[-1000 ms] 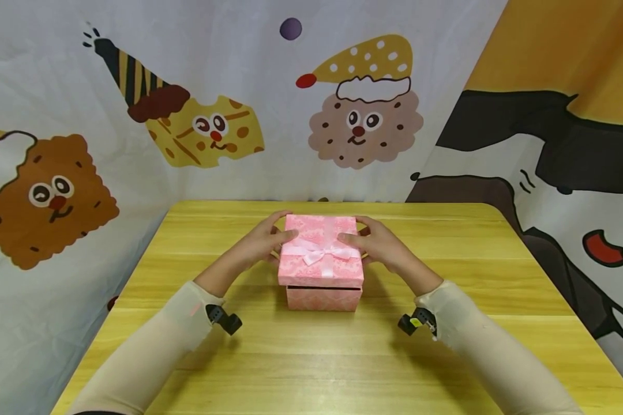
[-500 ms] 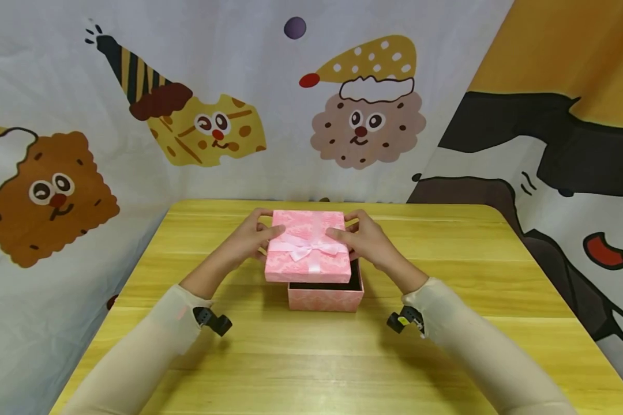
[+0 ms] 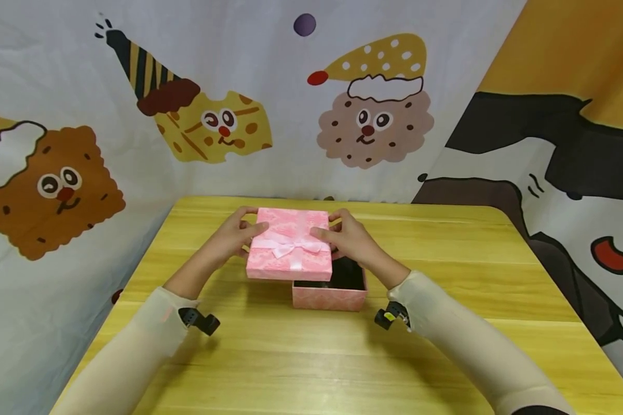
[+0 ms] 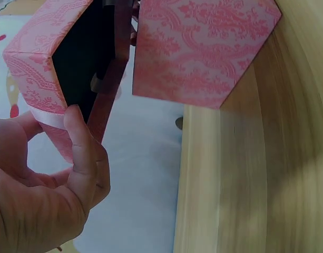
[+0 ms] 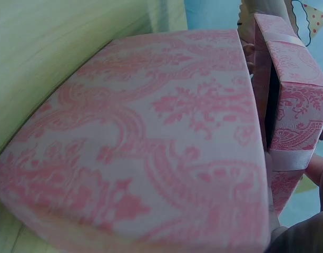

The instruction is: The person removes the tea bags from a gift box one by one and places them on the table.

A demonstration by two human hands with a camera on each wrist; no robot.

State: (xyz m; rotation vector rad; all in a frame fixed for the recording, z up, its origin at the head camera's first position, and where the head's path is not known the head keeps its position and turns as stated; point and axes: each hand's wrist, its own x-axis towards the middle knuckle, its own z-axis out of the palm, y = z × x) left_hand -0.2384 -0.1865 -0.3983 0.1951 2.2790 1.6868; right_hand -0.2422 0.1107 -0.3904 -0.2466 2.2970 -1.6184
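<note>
Both hands hold a pink patterned box lid [image 3: 291, 230] with a pale ribbon bow, raised above and to the left of its box [image 3: 329, 298]. The left hand [image 3: 232, 233] grips the lid's left side, thumb on top. On the lid's right side, the right hand [image 3: 352, 237] grips it the same way. The box stands on the table, its dark inside partly showing and partly hidden by the lid. In the left wrist view the lid's dark underside [image 4: 82, 63] shows, with the left hand's fingers curled at its edge. The box wall [image 5: 150, 132] fills much of the right wrist view.
A yellow wooden table [image 3: 311, 357] lies under the box. Behind it hangs a white cloth [image 3: 291, 173] printed with cartoon food figures. Small black cameras sit on the left wrist [image 3: 199, 320] and right wrist [image 3: 391, 314].
Both hands have lifted the lid off the box and carried it to the left, uncovering part of the dark inside. The box has stayed on the table.
</note>
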